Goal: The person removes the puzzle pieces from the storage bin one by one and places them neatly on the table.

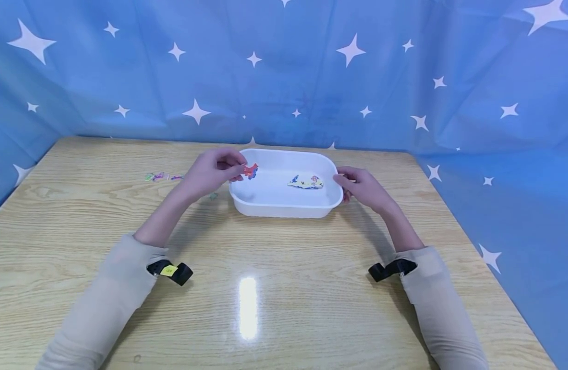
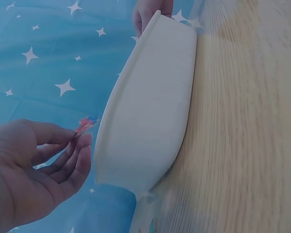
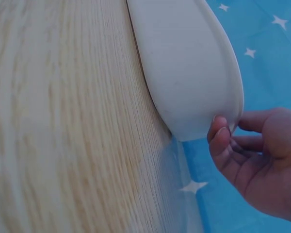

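My left hand (image 1: pixel 215 170) pinches a small, flat red-and-blue piece (image 1: pixel 250 171) between thumb and fingertips, over the left end of a white plastic tub (image 1: pixel 284 211). Its exact kind is too small to tell. In the left wrist view the same red-and-blue piece (image 2: pixel 86 124) sticks out past the fingertips, beside the tub's rim. At the tub's right end, my right hand (image 1: pixel 361 187) grips the rim, thumb on top and fingers curled at the outer wall. Inside the tub lies a pale yellow piece (image 1: pixel 305 183) with blue and pink figures on it.
Several small green, pink and purple pieces (image 1: pixel 159 176) lie on the wooden table (image 1: pixel 284 257), left of the tub. A small green piece (image 1: pixel 213 196) sits nearer the tub's left end. Behind the table hangs a blue curtain (image 1: pixel 284 67) with white stars.
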### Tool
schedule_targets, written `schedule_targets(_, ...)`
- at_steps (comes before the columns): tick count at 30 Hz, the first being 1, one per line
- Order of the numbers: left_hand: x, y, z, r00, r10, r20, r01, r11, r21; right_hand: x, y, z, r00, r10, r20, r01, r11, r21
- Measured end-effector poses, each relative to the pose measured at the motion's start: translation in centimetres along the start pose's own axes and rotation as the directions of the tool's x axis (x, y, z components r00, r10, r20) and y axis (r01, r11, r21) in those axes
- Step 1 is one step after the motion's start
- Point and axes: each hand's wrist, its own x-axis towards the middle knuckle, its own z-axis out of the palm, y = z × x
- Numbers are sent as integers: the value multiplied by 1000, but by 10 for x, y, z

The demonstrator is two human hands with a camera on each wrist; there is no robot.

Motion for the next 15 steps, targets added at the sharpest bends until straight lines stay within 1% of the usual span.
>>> schedule_targets(3, -6, -2, -7, 1000, -13, -19, 13, 1000, 2, 0, -1, 0, 1000, 0, 1, 0, 1000, -1)
schedule_targets(8, -15, -10, -17, 999, -21, -50, 22, 1000, 20, 1, 0, 0, 1000, -2, 6, 2, 1000, 7)
schedule_targets(13, -26, -16, -27, 998, -30, -55, 34, 998, 59, 1, 2, -2, 1000, -3, 12, 3, 1000, 9)
schedule_targets(15, -29, -19, -31, 998, -43, -51, 47, 996, 80, 1, 1, -1, 1000, -1, 10, 1, 1000, 9)
